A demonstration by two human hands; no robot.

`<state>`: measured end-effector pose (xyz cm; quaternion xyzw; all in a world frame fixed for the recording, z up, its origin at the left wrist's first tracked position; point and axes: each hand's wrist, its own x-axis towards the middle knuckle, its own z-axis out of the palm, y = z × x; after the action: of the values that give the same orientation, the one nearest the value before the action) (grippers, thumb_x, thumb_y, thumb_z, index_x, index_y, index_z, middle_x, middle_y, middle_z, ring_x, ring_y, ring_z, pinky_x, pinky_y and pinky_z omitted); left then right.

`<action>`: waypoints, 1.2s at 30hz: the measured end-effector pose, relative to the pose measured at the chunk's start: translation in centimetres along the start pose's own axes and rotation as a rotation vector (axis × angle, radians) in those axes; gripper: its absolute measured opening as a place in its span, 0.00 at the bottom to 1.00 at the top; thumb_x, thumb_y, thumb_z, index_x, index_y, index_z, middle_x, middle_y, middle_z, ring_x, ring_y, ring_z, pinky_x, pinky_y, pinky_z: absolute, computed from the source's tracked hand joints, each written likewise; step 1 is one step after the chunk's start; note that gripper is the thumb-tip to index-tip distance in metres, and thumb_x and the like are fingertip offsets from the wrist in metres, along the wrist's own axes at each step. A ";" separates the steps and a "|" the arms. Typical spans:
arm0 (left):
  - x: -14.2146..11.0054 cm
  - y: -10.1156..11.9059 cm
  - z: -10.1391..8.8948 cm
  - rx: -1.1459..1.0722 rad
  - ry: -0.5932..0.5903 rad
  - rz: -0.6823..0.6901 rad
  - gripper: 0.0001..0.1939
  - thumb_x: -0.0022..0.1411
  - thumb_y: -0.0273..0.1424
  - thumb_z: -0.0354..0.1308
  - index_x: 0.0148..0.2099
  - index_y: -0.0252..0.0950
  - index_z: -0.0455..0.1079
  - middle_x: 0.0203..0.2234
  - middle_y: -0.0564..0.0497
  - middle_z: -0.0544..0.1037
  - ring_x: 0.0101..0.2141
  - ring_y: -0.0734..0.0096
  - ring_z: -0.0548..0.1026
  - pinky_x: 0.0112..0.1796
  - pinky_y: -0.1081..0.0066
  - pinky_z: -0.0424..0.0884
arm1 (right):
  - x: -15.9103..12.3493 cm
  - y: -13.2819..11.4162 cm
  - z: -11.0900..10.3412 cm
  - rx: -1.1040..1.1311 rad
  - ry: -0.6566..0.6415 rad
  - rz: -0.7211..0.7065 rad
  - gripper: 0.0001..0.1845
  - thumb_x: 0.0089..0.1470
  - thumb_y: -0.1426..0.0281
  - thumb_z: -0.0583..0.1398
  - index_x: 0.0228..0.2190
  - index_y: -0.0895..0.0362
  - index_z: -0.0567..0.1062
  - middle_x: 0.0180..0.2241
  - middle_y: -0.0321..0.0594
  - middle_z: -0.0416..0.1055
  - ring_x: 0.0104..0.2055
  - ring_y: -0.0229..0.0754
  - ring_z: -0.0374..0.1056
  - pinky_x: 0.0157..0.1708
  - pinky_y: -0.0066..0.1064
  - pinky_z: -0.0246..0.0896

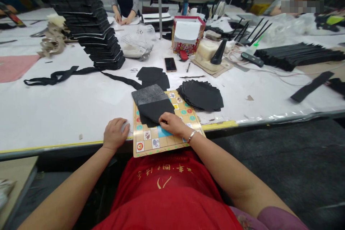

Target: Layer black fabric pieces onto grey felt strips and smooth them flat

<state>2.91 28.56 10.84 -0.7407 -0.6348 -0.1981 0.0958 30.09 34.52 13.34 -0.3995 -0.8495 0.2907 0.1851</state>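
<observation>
Head camera view at a long white-covered worktable [67, 115]: a person's right hand [172, 124], a metal bangle at its wrist, lies open and flat, its fingers pressing on a folded black fabric piece [156, 111] without pinching it. A grey backing layer [149, 94] shows beyond the fold. That piece sits on a printed game board [142, 140] (colourful picture squares on tan) at the table's edge. The left hand [115, 134] rests palm down just beside the board, fingers loosely curled, holding nothing.

Work in progress shows in the piles: 1 fanned stack of black pieces [201, 95] lies right of the board, 1 smaller pile [152, 78] lies just beyond it, and a tall leaning stack of black pieces [86, 18] rises at far left. A flat row of black strips [299, 54] lies at right; which items are finished cannot be told.

A smartphone [170, 64] lies nearby, and a co-worker's hands [124, 16] work across the table. Gold characters on the person's red shirt [164, 176] are too distorted to read; no brand is legible.
</observation>
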 end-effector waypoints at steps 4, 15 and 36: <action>0.0 0.0 0.0 0.012 0.016 0.012 0.14 0.61 0.36 0.46 0.39 0.34 0.68 0.35 0.44 0.74 0.38 0.61 0.69 0.41 0.64 0.65 | 0.1 0.1 -0.1 -0.002 -0.008 -0.006 0.06 0.49 0.77 0.56 0.28 0.58 0.73 0.29 0.36 0.65 0.30 0.36 0.59 0.31 0.25 0.51; 0.0 -0.2 0.2 0.005 0.064 0.050 0.14 0.60 0.36 0.46 0.37 0.34 0.69 0.34 0.43 0.74 0.36 0.59 0.69 0.40 0.63 0.65 | 0.3 0.1 0.2 -0.015 -0.006 0.005 0.06 0.49 0.77 0.56 0.28 0.58 0.73 0.29 0.36 0.65 0.30 0.35 0.59 0.31 0.24 0.51; 0.2 0.7 0.0 0.054 0.041 0.004 0.13 0.59 0.39 0.47 0.36 0.36 0.67 0.32 0.45 0.72 0.34 0.58 0.68 0.35 0.62 0.63 | 0.5 -0.2 0.2 0.019 -0.015 0.072 0.05 0.47 0.79 0.56 0.27 0.59 0.72 0.27 0.33 0.63 0.29 0.33 0.58 0.31 0.24 0.51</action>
<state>3.63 28.60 11.03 -0.7350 -0.6363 -0.1956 0.1290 29.57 34.73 13.37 -0.4257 -0.8331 0.3084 0.1718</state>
